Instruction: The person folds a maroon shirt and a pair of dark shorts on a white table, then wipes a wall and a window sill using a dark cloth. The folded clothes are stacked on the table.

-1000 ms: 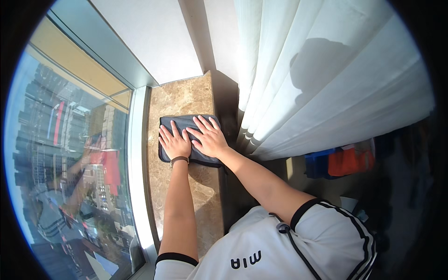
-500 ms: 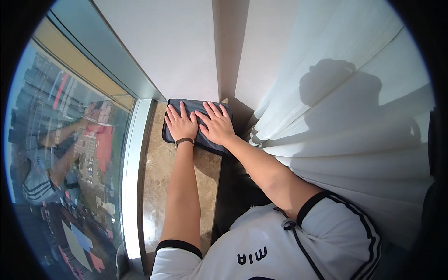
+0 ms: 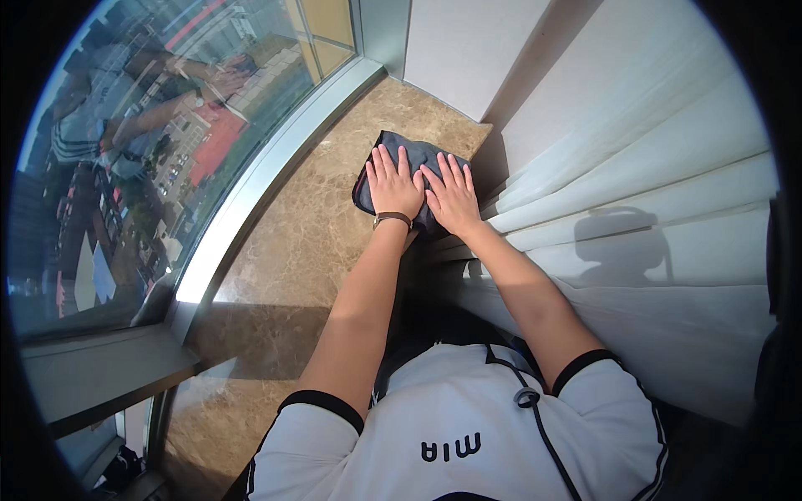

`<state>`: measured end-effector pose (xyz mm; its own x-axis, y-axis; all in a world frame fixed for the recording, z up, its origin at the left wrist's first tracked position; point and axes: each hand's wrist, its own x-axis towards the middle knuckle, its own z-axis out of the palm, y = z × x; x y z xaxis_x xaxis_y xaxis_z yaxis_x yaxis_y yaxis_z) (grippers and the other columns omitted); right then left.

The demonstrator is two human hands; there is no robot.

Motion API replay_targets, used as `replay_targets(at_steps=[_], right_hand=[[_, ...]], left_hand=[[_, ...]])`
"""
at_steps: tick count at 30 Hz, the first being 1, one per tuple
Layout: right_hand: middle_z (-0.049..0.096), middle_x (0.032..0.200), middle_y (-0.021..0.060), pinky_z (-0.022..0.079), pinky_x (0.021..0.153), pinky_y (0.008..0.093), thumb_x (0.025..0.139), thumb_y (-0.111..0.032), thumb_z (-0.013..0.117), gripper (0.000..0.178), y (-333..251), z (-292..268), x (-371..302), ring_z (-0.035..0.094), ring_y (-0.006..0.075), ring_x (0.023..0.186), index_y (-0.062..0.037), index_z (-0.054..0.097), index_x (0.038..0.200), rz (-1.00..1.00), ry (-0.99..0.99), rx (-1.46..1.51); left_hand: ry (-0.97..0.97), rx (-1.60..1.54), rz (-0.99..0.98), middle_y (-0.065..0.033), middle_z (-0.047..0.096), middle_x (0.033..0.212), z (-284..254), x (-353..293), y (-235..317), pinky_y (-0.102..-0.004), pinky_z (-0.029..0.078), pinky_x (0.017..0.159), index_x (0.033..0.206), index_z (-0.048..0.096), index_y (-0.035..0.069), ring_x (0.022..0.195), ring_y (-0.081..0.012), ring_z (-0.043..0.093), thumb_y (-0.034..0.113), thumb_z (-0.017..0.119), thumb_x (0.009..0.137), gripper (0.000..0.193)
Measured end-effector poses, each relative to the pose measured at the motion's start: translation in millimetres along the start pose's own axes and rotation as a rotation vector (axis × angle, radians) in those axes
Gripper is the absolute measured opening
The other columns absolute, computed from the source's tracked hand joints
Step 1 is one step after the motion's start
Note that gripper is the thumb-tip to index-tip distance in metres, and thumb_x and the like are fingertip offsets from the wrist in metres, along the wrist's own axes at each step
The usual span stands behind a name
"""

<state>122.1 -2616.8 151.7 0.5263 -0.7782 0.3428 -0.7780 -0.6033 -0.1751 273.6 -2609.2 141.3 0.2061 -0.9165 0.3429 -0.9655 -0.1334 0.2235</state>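
Observation:
A dark grey cloth with a black edge (image 3: pixel 428 155) lies folded flat on the brown marble windowsill (image 3: pixel 292 242). My left hand (image 3: pixel 396 188) presses on it, palm down, fingers stretched out and a little spread. Right beside it my right hand (image 3: pixel 454 199) also lies flat on the cloth, fingers apart, near the sill's inner edge. The two thumbs almost meet. Part of the cloth is hidden under both hands, and a corner hangs over the edge by my right wrist.
A metal window frame (image 3: pixel 251 179) and a large pane of glass (image 3: pixel 167 159) run along the left, with buildings far below. White curtains (image 3: pixel 568 234) hang close on the right. A pale wall (image 3: pixel 468 50) closes off the sill's far end.
Both hands have drawn the cloth back from the wall, toward me along the sill. More marble shows beyond it. The view has turned, so the window runs slantwise now.

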Motion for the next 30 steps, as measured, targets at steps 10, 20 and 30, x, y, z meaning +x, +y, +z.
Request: replay_targets(at_steps=[10,20,30], right_hand=[[0.022,0.159,0.0228,0.015,0.116,0.0604,0.086,-0.036,0.068,0.071,-145.1,-26.6,-73.5,0.017,0.0432,0.147,-0.0215,0.039,0.149,-0.640,-0.327,0.148],[0.025,0.157,0.0244,0.021,0.115,0.0594,0.086,-0.053,0.061,0.073,-339.4,-26.5,-71.9,0.019,0.0480,0.145,-0.0224,0.040,0.150,-1.341,-0.422,0.228],[0.028,0.159,0.0171,0.018,0.117,0.0558,0.081,-0.055,0.062,0.071,-505.9,2.4,-76.9,0.021,0.0390,0.148,-0.0258,0.049,0.145,-1.767,-0.474,0.547]], left_hand=[[0.107,-0.002,-0.437,-0.0286,0.027,0.155,-113.6,-217.0,-67.4,-0.0503,0.017,0.119,0.148,0.040,0.004,0.147,-0.0394,0.022,0.042,0.057,0.090,0.071],[0.267,0.199,-1.108,-0.0258,0.023,0.157,-208.0,-352.2,-139.8,-0.0484,0.013,0.121,0.149,0.037,0.003,0.149,-0.0368,0.017,0.039,0.058,0.088,0.074],[0.599,0.461,-1.938,-0.0373,0.024,0.151,-223.3,-407.2,-205.1,-0.0508,0.029,0.114,0.154,0.009,-0.003,0.140,-0.0463,0.031,0.039,0.058,0.095,0.087]])
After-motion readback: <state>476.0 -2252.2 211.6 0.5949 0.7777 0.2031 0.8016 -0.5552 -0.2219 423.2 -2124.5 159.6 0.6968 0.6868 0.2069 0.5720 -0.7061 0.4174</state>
